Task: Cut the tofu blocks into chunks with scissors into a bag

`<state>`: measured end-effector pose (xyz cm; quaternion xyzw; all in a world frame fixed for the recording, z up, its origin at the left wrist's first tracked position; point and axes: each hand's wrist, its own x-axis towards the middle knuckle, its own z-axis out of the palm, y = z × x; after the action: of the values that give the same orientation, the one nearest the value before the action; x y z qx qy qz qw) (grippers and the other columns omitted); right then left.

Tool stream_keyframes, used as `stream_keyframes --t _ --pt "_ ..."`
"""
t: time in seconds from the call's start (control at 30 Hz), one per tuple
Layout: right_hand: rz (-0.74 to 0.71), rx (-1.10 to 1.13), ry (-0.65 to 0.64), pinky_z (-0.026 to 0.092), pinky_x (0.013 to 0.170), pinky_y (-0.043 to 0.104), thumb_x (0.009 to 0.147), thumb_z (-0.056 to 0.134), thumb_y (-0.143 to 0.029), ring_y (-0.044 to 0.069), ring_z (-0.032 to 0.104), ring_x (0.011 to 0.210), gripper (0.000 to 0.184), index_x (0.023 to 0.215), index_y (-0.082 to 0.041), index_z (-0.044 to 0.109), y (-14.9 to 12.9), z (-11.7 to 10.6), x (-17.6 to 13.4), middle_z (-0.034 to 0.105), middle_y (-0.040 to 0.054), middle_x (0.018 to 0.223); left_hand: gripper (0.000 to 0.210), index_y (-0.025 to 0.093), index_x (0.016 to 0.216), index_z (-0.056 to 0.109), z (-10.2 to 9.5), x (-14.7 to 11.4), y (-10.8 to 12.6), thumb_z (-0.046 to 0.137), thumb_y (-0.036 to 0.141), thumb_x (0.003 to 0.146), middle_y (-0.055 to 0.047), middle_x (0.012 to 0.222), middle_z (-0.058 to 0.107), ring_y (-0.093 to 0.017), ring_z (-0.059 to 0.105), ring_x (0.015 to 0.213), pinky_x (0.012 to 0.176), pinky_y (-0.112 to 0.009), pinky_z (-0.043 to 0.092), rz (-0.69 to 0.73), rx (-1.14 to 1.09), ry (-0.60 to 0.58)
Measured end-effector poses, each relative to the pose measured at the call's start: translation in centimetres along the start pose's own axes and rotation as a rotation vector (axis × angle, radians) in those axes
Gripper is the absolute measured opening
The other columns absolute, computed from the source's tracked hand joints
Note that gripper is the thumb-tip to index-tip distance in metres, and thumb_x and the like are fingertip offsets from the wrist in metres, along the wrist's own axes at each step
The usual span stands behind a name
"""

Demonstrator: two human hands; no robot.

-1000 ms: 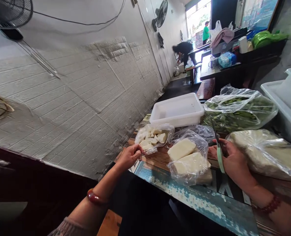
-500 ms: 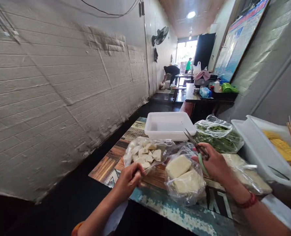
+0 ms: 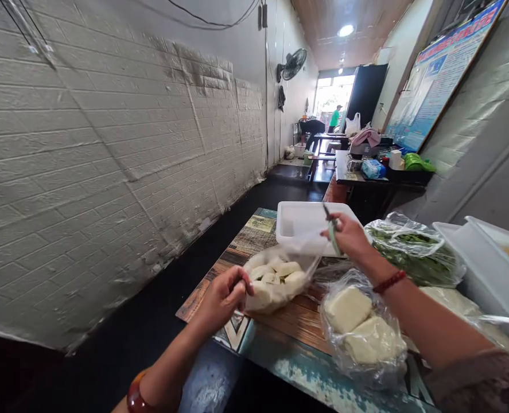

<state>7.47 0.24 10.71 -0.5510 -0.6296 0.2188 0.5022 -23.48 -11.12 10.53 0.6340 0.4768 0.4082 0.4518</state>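
Note:
My left hand (image 3: 229,292) is closed, its fingertips pinching the near left edge of a clear plastic bag (image 3: 309,268). Chunky white pieces (image 3: 295,281), which look like tofu, lie inside this bag. Scissors with pale green handles (image 3: 332,236) are in my right hand (image 3: 349,234), held over the front rim of a white plastic tub (image 3: 283,230). Nearer to me, on the right, a second clear bag (image 3: 392,376) holds pale blocks (image 3: 349,308). My right forearm passes above that bag's far side.
A bag of green leaves (image 3: 426,264) sits at the right, beside stacked white bins (image 3: 482,258). The patterned table (image 3: 295,373) has a wall (image 3: 129,172) to its left. Farther back are another table (image 3: 344,172) and two people (image 3: 335,117).
My right hand has moved left and forward with the scissors, from near the leaf bag to the tub. The bag of white pieces is drawn up more. The view has shifted.

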Motion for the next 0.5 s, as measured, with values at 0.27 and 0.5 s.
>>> stream_keyframes --t 0.27,0.5 --pt "0.068 0.506 0.281 0.034 0.043 0.019 0.050 0.079 -0.027 0.008 0.045 0.049 0.046 0.088 -0.022 0.054 -8.1 0.3 4.2 0.051 -0.0090 0.063 0.014 0.017 0.080 0.058 -7.2 2.8 6.4 0.046 0.022 0.084 -0.001 0.074 0.067 -0.008 0.044 0.048 0.048 -0.020 0.036 0.279 0.356 0.112" --pt "0.091 0.480 0.254 0.038 0.045 0.019 0.048 0.082 -0.029 0.008 0.048 0.051 0.051 0.090 -0.022 0.055 -7.5 -0.2 1.0 0.055 -0.0080 0.067 0.022 0.020 0.080 0.063 -4.9 -1.0 3.0 0.043 0.013 0.086 0.000 0.073 0.068 -0.012 0.059 0.064 0.062 -0.022 0.041 0.446 0.715 -0.101"
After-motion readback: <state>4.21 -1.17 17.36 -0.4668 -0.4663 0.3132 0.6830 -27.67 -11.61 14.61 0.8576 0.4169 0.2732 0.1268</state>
